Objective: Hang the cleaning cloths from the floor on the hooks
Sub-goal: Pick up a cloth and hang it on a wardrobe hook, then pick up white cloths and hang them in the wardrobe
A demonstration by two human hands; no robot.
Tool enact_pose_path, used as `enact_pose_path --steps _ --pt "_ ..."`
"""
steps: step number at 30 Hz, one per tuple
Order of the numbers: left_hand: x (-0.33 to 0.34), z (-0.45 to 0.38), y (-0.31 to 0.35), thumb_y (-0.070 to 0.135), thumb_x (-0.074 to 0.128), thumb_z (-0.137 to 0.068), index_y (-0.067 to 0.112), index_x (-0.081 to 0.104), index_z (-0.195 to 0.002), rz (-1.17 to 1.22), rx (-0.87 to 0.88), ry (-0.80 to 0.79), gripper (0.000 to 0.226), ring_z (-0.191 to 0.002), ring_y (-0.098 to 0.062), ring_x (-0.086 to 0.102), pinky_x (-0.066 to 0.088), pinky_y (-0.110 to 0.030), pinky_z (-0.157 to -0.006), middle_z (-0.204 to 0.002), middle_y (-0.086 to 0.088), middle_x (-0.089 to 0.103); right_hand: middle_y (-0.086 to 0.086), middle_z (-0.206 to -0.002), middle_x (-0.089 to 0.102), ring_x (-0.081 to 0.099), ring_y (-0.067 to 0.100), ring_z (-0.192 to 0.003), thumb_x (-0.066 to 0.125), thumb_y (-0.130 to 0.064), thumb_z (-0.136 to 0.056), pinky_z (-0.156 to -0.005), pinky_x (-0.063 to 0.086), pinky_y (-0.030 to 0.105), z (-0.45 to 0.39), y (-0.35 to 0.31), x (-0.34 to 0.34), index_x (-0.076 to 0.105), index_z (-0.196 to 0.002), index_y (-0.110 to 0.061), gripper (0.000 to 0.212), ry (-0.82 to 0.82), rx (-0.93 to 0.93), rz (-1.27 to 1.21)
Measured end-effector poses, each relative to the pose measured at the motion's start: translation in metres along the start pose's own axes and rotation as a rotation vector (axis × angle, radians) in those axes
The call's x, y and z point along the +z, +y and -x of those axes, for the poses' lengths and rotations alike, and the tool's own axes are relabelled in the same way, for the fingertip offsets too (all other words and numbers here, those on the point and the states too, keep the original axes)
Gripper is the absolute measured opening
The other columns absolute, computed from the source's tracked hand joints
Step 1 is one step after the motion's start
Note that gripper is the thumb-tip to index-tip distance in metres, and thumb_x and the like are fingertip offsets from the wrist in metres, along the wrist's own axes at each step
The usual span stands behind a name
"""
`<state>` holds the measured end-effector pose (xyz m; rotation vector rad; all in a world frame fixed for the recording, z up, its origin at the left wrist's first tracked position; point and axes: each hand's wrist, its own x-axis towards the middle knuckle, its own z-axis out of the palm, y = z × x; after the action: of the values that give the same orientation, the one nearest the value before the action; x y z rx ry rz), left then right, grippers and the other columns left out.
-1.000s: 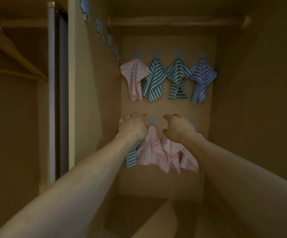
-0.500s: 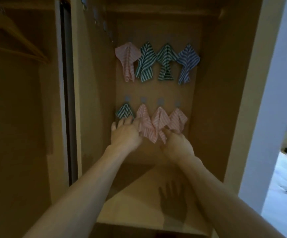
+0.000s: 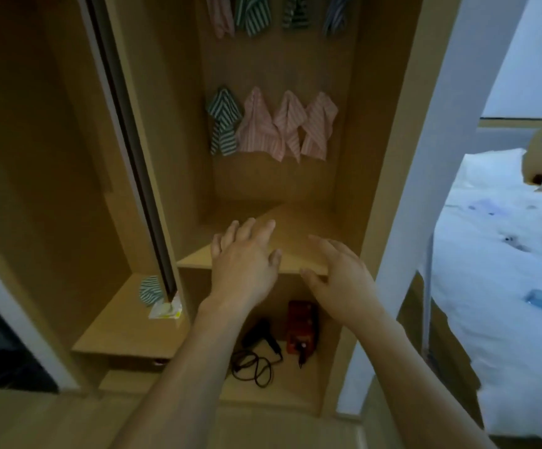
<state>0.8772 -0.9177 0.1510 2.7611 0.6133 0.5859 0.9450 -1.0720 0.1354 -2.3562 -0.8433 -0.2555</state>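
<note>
Several striped cloths hang on the back wall of the wardrobe niche. In the lower row a green striped cloth (image 3: 222, 123) hangs at the left and three pink striped cloths (image 3: 284, 126) to its right. The upper row of cloths (image 3: 253, 14) is cut off by the top edge. Another green striped cloth (image 3: 150, 290) lies on the left compartment's shelf, half hidden by the door rail. My left hand (image 3: 243, 259) and my right hand (image 3: 337, 277) hover empty with fingers spread above the shelf's front edge, well below the hanging cloths.
The wooden shelf (image 3: 295, 234) lies under my hands. Below it sit a black hairdryer with cord (image 3: 260, 345) and a red device (image 3: 302, 325). A sliding door rail (image 3: 127, 124) divides the compartments. A white packet (image 3: 166, 311) lies by the rail. A bed (image 3: 506, 254) stands at the right.
Both hands have let go of the pink cloths and dropped away from the lower row to the shelf edge. The view has tilted down, showing the shelf and the compartment below.
</note>
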Motion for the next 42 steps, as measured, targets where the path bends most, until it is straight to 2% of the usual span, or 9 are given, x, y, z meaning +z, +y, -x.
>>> enact_pose_path --steps 4,9,14,20,22,27,32,37,42 --pt "0.016 0.041 0.013 0.049 0.042 -0.098 0.04 0.022 -0.15 0.069 0.049 -0.037 0.056 -0.149 -0.021 0.011 0.006 -0.049 -0.119 -0.16 0.004 0.022 -0.002 -0.147 0.043 0.04 0.018 -0.135 0.056 -0.043 -0.093 -0.106 0.037 0.035 0.052 0.011 -0.002 0.034 -0.146 -0.032 0.059 0.004 0.071 -0.021" --pt "0.027 0.083 0.024 0.046 0.042 -0.099 0.037 0.031 -0.148 0.158 0.152 -0.048 0.051 -0.148 -0.017 0.016 0.01 -0.048 -0.121 -0.157 0.007 0.029 -0.007 -0.143 0.046 0.046 0.014 -0.128 0.056 -0.046 -0.093 -0.093 0.032 0.023 0.113 0.021 0.001 0.035 -0.145 -0.034 0.058 0.076 0.249 0.001" --pt "0.034 0.128 0.024 0.046 0.039 -0.101 0.036 0.03 -0.149 0.19 0.253 -0.179 0.05 -0.149 -0.017 0.012 0.006 -0.047 -0.12 -0.159 0.006 0.026 -0.004 -0.141 0.049 0.045 0.015 -0.13 0.057 -0.041 -0.093 -0.098 0.039 0.028 0.184 0.01 0.005 0.04 -0.143 -0.029 0.054 0.097 0.415 0.016" --pt "0.057 0.187 0.042 0.045 0.041 -0.101 0.035 0.033 -0.148 0.237 0.387 -0.337 0.049 -0.148 -0.018 0.016 0.01 -0.047 -0.121 -0.158 0.006 0.029 -0.005 -0.138 0.05 0.049 0.012 -0.125 0.059 -0.037 -0.092 -0.104 0.044 0.033 0.277 -0.005 -0.001 0.045 -0.141 -0.026 0.052 0.159 0.604 0.054" --pt "0.065 0.211 0.059 0.045 0.041 -0.101 0.035 0.035 -0.148 0.26 0.466 -0.377 0.048 -0.148 -0.018 0.018 0.013 -0.047 -0.121 -0.157 0.006 0.031 -0.005 -0.137 0.051 0.05 0.012 -0.124 0.06 -0.037 -0.092 -0.103 0.041 0.027 0.308 -0.004 -0.008 0.046 -0.141 -0.027 0.052 0.193 0.678 0.082" --pt "0.077 0.271 0.105 0.043 0.043 -0.1 0.035 0.036 -0.147 0.318 0.663 -0.476 0.047 -0.146 -0.019 0.021 0.014 -0.046 -0.12 -0.156 0.005 0.033 0.0 -0.138 0.05 0.046 0.016 -0.127 0.061 -0.035 -0.092 -0.102 0.035 0.024 0.373 0.006 -0.03 0.047 -0.14 -0.024 0.051 0.269 0.866 0.1" --pt "0.086 0.317 0.158 0.041 0.044 -0.1 0.032 0.04 -0.145 0.317 0.824 -0.533 0.046 -0.145 -0.02 0.023 0.016 -0.047 -0.119 -0.154 0.003 0.036 0.003 -0.134 0.054 0.051 0.019 -0.122 0.061 -0.037 -0.09 -0.1 0.04 0.03 0.431 0.029 -0.061 0.049 -0.139 -0.022 0.052 0.362 1.006 0.157" --pt "0.106 0.367 0.224 0.042 0.043 -0.1 0.032 0.037 -0.146 0.262 0.952 -0.58 0.048 -0.145 -0.019 0.023 0.016 -0.046 -0.118 -0.155 0.004 0.034 0.002 -0.133 0.054 0.051 0.016 -0.119 0.061 -0.038 -0.09 -0.092 0.04 0.028 0.493 0.066 -0.098 0.049 -0.138 -0.025 0.05 0.427 1.137 0.142" --pt "0.125 0.43 0.316 0.041 0.043 -0.1 0.032 0.038 -0.145 0.256 1.052 -0.666 0.046 -0.144 -0.02 0.025 0.018 -0.046 -0.117 -0.153 0.003 0.036 0.003 -0.135 0.054 0.05 0.018 -0.123 0.059 -0.038 -0.09 -0.1 0.043 0.035 0.565 0.11 -0.155 0.048 -0.139 -0.024 0.052 0.43 1.254 0.164"
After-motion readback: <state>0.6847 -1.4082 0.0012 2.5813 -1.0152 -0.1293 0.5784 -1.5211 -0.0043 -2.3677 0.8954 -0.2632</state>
